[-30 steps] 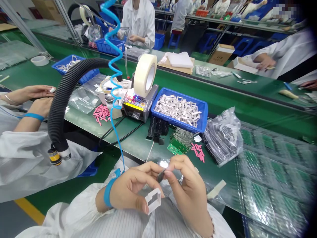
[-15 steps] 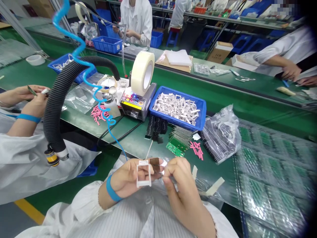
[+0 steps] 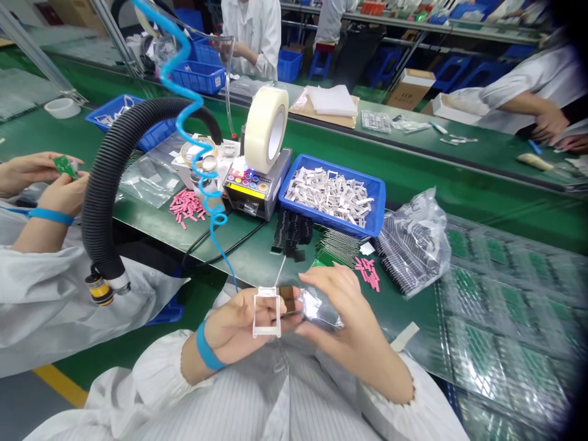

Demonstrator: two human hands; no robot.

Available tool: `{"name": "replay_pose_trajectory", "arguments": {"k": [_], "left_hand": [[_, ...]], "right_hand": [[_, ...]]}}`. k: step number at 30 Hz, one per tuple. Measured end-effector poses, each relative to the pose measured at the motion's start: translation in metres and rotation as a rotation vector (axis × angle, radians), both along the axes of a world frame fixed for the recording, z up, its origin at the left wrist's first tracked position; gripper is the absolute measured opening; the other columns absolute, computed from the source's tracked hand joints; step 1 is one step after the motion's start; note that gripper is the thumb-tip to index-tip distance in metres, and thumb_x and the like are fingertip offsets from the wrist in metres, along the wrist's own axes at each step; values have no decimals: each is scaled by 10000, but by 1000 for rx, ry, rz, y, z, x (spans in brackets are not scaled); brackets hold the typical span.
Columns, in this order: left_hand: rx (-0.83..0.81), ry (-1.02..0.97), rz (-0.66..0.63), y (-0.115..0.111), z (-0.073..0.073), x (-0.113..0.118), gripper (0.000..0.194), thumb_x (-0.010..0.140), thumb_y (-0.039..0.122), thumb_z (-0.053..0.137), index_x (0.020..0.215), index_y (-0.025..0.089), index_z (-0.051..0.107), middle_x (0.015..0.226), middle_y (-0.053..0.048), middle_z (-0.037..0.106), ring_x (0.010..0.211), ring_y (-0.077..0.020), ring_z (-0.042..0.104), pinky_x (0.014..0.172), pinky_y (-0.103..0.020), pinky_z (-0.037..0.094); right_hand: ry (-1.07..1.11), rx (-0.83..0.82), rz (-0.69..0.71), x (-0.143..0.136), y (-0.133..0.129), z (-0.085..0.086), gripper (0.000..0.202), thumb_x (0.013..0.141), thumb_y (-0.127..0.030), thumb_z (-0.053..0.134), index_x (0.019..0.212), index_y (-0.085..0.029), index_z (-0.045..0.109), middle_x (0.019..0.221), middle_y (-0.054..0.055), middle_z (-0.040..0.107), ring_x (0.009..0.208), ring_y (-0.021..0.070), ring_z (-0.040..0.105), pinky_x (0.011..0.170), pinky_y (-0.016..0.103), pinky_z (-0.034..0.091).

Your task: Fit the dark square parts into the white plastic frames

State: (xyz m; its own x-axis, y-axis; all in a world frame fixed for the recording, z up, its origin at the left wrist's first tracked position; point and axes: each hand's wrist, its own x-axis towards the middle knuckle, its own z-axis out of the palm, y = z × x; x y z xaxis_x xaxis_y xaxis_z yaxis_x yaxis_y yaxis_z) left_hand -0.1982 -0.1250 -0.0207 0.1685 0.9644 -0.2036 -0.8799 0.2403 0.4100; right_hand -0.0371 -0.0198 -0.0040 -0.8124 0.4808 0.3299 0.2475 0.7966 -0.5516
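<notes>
My left hand [image 3: 235, 327], with a blue wrist strap [image 3: 209, 348], is closed around a small white plastic frame [image 3: 266, 332], held upright over my lap. A small dark glossy panel [image 3: 287, 299] also sits at the fingers of that hand, just right of the frame. My right hand [image 3: 356, 321] is apart from them, thumb and fingers spread with nothing gripped. Shiny clear plastic [image 3: 319, 306] shows between the two hands; whether the right fingers touch it I cannot tell. Green circuit boards [image 3: 337, 245] stand in a row beyond my right hand.
A blue bin [image 3: 379, 211] of white frames stands behind the boards, left of a bagged stack [image 3: 408, 245]. Pink strips [image 3: 367, 274] lie nearby. A tape dispenser [image 3: 250, 193] and black hose [image 3: 98, 190] stand left. A co-worker's hands [image 3: 55, 196] hold a green board.
My right hand has opened from a pinch beside the dark panel and moved slightly right and up. The left hand still holds the frame. The co-worker's green board has turned its face toward me.
</notes>
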Motion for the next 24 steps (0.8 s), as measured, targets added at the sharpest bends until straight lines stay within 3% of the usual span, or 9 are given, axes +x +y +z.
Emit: {"name": "replay_pose_trajectory", "arguments": {"k": [3,5,7,11,15,19,21,24], "left_hand": [[6,80,-43,-1,-5,1,414,615,398,762,905,108,704,957,-112,673,912,-236,611,968,-423,372],[14,119,-51,-1,-7,1,403,623,410,753,889,111,703,884,-105,681,840,-221,620,913,-402,398],[15,142,-28,-1,-8,1,410,620,411,754,892,110,702,882,-109,684,860,-229,617,903,-388,395],[-1,157,-6,-1,-7,-2,454,638,416,738,965,105,692,1131,-170,635,1131,-298,520,1019,-426,287],[-29,144,37,2,-8,-1,443,634,404,746,1006,171,688,1370,-129,481,1286,-303,371,1049,-431,260],[-10,136,26,10,-12,8,442,632,399,753,1000,164,685,1042,-111,672,997,-229,581,919,-366,386],[23,137,-8,13,-12,13,438,638,426,743,968,144,689,876,-86,682,848,-184,600,803,-307,424],[68,168,-13,15,-12,17,409,645,454,729,893,131,697,786,-61,652,744,-144,574,684,-252,413]], "right_hand": [[-50,94,47,-11,-4,15,350,817,-413,587,1118,-239,547,1038,46,627,994,228,528,1018,503,176],[-45,142,33,-17,-5,14,189,838,-338,564,1003,-260,613,971,18,655,965,216,538,1021,521,146],[-40,187,12,-17,-4,9,150,842,-317,562,962,-267,637,944,13,665,956,211,538,1020,529,148],[-51,283,-48,-4,8,2,195,849,-368,566,995,-262,641,954,28,666,950,218,533,1021,558,145],[-60,360,-178,12,18,1,181,852,-354,562,970,-249,650,871,35,646,898,235,535,996,610,149],[96,271,-143,14,6,6,250,835,-346,585,1056,-234,608,949,70,566,933,236,531,980,575,260],[142,239,-104,10,-4,8,267,842,-352,574,1085,-244,593,970,72,543,959,242,519,985,593,248],[132,210,-85,5,-14,7,278,859,-372,543,1112,-266,586,986,69,537,986,249,503,990,617,218]]}}
